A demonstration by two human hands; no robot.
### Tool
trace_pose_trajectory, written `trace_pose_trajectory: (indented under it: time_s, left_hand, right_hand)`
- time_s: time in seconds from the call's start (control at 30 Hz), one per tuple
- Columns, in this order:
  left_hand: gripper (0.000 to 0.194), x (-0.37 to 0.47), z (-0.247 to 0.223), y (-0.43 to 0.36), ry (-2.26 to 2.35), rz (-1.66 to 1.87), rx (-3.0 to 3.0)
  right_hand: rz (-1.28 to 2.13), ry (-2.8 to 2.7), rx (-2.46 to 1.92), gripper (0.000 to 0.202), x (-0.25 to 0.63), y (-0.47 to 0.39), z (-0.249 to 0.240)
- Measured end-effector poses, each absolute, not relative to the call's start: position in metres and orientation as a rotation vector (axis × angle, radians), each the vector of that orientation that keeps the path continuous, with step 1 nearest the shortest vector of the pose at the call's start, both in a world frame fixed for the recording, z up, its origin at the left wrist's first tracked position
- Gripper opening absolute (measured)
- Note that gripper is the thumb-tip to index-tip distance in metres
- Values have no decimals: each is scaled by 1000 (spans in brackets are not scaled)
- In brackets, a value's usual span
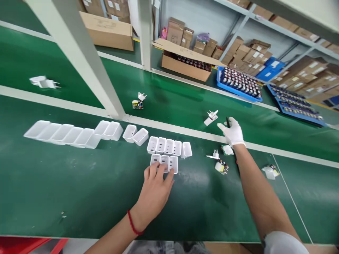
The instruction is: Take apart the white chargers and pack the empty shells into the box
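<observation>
Three white cases (173,165) stood side by side on the green bench (119,197), open tops up, under the bare left hand (156,188). Its fingers were spread wide over them, tips at the near rims; whether they squeezed or merely rested, I could not tell. Uneven pressure there looked likely to tip an end case or break the line.

Just behind stood four more cases (168,146), close together, so a push away from the body would probably have jammed one row into the other. A leaning case (186,149) at their right end seemed the easiest to topple.

Farther right, the gloved right hand (232,132) was above the divider strip, thumb apart from the fingers. A dark slim thing (227,122) showed among them; how firmly it was held, I could not tell, and a loose hold risked dropping it. A white plug piece (211,118) lay near the thumb, within reach of a careless knock.

Below that hand lay a green board (227,150) and a yellow-topped board (221,167). The low forearm or a sleeve could have snagged them, bending exposed parts.
</observation>
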State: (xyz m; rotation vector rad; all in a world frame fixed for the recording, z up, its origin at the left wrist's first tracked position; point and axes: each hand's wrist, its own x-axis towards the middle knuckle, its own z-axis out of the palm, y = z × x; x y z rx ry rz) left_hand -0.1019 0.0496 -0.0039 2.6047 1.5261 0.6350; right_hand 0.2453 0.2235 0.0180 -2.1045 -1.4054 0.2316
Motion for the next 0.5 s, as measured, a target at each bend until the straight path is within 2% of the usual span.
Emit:
trace_pose_trajectory:
  time_s: [0.13, 0.27, 0.4, 0.5]
  left_hand:
    - [17, -95, -4, 58, 1525, 669, 2602]
    - [16, -90, 2, 52, 1317, 702, 2653]
    - [13, -85, 0, 38, 925, 576, 2685]
    - [15, -87, -8, 29, 922, 496, 2588]
  right_hand:
    - [154, -1344, -2300, 53, 270, 116, 42]
    - [176, -1298, -2549, 51, 277, 17, 13]
    - [38, -1404, -2774, 54, 266, -20, -26]
    - [-67, -1587, -2836, 51, 256, -16, -28]
